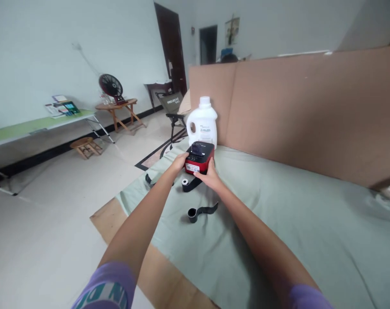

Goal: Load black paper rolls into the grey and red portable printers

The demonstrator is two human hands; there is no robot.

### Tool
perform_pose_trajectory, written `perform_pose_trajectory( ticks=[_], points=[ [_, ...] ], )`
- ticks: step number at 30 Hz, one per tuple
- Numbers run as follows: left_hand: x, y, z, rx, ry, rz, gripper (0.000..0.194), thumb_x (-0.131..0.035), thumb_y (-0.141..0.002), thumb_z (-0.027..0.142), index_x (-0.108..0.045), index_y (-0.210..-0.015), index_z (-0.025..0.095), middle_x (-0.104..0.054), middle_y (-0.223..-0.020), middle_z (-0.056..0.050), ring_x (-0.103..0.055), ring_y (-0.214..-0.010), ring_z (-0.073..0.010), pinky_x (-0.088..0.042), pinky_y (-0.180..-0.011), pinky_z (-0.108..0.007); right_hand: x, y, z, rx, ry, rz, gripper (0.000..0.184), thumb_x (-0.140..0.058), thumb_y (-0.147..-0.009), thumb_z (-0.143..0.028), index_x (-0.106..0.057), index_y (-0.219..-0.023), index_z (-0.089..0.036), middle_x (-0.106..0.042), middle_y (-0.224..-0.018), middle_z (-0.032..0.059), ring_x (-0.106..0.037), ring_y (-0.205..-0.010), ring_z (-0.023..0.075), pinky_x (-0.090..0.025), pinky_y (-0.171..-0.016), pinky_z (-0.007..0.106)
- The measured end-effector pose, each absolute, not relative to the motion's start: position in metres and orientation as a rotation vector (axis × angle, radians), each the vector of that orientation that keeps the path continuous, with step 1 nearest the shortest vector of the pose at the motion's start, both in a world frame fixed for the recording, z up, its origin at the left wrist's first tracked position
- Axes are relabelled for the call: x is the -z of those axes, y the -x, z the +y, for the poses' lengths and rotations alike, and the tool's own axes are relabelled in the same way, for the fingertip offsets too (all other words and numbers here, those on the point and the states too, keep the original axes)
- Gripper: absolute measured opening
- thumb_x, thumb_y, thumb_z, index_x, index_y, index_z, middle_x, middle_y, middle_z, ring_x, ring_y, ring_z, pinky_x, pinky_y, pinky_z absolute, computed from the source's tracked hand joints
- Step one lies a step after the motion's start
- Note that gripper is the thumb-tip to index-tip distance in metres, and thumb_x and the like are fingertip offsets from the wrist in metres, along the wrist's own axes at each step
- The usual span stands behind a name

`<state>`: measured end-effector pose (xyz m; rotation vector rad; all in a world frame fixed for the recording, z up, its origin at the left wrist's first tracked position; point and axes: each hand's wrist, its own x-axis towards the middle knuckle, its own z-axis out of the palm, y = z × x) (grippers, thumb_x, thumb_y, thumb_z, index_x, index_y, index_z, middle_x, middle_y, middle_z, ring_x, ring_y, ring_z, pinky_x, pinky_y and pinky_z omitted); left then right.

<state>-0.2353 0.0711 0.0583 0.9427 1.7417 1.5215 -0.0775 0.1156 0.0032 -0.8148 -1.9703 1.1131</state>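
Both my hands grip a small box-shaped receipt printer (199,165), black on top with red sides and a white label on the near face. My left hand (180,162) holds its left side, the fingers partly hidden. On the right, my right hand (210,175) is closed round the near corner, thumb along the lower front edge. Just below the printer lies a small roll of black strip (186,185) with a white core, partly unwound. Nearer to me is another curled black strip (193,214). A further black strip (149,179) shows beside my left forearm.
A white jug (203,122) with a handle stands right behind the printer. Pale green cloth (246,193) covers the work surface, whose wooden edge (169,266) shows at the front left. A tall cardboard panel (294,103) rises along the back. Clear plastic (388,201) lies far right.
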Motion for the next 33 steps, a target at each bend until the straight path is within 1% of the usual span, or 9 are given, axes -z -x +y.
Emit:
perform_pose_trajectory(
  ticks=[2, 5, 10, 15, 18, 21, 24, 26, 33],
  points=[
    [-0.062, 0.233, 0.068, -1.5, -0.961, 1.717, 0.027, -0.06, -0.091, 0.033, -0.074, -0.102, 0.012, -0.079, -0.104, -0.013, -0.072, -0.1, -0.0271, -0.056, -0.096, -0.042, -0.002, 0.08, 0.114, -1.084, 0.867, -1.861, 0.097, -0.073, -0.083, -0.038, -0.019, -0.158, -0.01, -0.037, -0.16, 0.0242, -0.035, -0.151, 0.0325, -0.027, -0.126, 0.052],
    [-0.072, 0.222, 0.064, -1.471, -1.015, 1.67, 0.031, -0.059, -0.093, 0.034, -0.074, -0.112, 0.014, -0.077, -0.117, -0.012, -0.07, -0.109, -0.028, -0.053, -0.102, -0.044, -0.007, 0.065, 0.11, -1.094, 0.747, -1.751, 0.08, -0.063, -0.089, -0.036, -0.025, -0.156, -0.014, -0.047, -0.153, 0.0194, -0.05, -0.14, 0.0256, -0.036, -0.122, 0.044],
    [-0.102, 0.157, 0.047, -1.367, -1.504, 1.673, 0.038, -0.051, -0.099, 0.033, -0.069, -0.128, 0.018, -0.069, -0.137, -0.008, -0.059, -0.133, -0.0293, -0.039, -0.118, -0.042, -0.042, -0.016, 0.093, -0.974, 0.749, -1.699, 0.085, -0.068, -0.088, -0.041, -0.024, -0.158, -0.023, -0.051, -0.152, 0.0154, -0.055, -0.135, 0.0275, -0.043, -0.116, 0.047],
    [-0.109, 0.053, 0.008, -1.121, -1.79, 1.573, 0.059, -0.046, -0.103, 0.045, -0.045, -0.153, 0.013, -0.07, -0.132, -0.017, -0.065, -0.124, -0.0344, -0.047, -0.109, -0.048, -0.072, -0.134, 0.046, -0.715, 0.954, -1.719, 0.094, -0.083, -0.075, -0.047, -0.037, -0.152, -0.021, -0.056, -0.146, 0.0174, -0.058, -0.13, 0.0343, -0.048, -0.11, 0.049],
    [-0.084, 0.003, -0.015, -1.091, -1.855, 1.422, 0.084, -0.062, -0.094, 0.051, -0.028, -0.161, 0.015, -0.062, -0.142, -0.02, -0.061, -0.129, -0.0369, -0.047, -0.11, -0.051, -0.06, -0.191, 0.008, -0.621, 1.1, -1.708, 0.088, -0.081, -0.079, -0.051, -0.039, -0.15, -0.022, -0.057, -0.145, 0.0177, -0.059, -0.129, 0.0353, -0.05, -0.108, 0.051],
    [-0.048, -0.027, -0.033, -1.114, -1.895, 1.292, 0.106, -0.074, -0.085, 0.052, -0.014, -0.165, 0.017, -0.045, -0.159, -0.021, -0.049, -0.143, -0.0384, -0.043, -0.116, -0.053, -0.035, -0.223, -0.021, -0.543, 1.126, -1.68, 0.084, -0.079, -0.081, -0.053, -0.04, -0.149, -0.024, -0.058, -0.143, 0.0173, -0.059, -0.128, 0.0356, -0.05, -0.107, 0.055],
    [-0.018, -0.038, -0.044, -1.155, -1.867, 1.252, 0.105, -0.072, -0.088, 0.048, -0.008, -0.166, 0.016, -0.03, -0.167, -0.021, -0.037, -0.152, -0.0361, -0.037, -0.122, -0.052, -0.015, -0.231, -0.037, -0.556, 1.108, -1.642, 0.083, -0.079, -0.083, -0.05, -0.039, -0.151, -0.027, -0.059, -0.141, 0.0158, -0.061, -0.125, 0.0348, -0.05, -0.107, 0.056],
    [-0.007, -0.037, -0.048, -1.185, -1.849, 1.243, 0.101, -0.069, -0.091, 0.046, -0.008, -0.166, 0.017, -0.026, -0.169, -0.02, -0.032, -0.155, -0.0338, -0.034, -0.125, -0.05, -0.009, -0.228, -0.042, -0.595, 1.107, -1.629, 0.085, -0.081, -0.082, -0.048, -0.038, -0.152, -0.027, -0.059, -0.141, 0.0155, -0.061, -0.125, 0.0345, -0.05, -0.107, 0.056],
    [0.001, -0.021, -0.045, -1.157, -1.834, 1.238, 0.097, -0.07, -0.092, 0.043, -0.011, -0.166, 0.022, -0.029, -0.168, -0.018, -0.032, -0.155, -0.0333, -0.031, -0.126, -0.051, -0.007, -0.214, -0.049, -0.687, 1.173, -1.6, 0.087, -0.08, -0.083, -0.045, -0.035, -0.154, -0.023, -0.059, -0.14, 0.0155, -0.06, -0.128, 0.0339, -0.049, -0.109, 0.054]
  ],
)
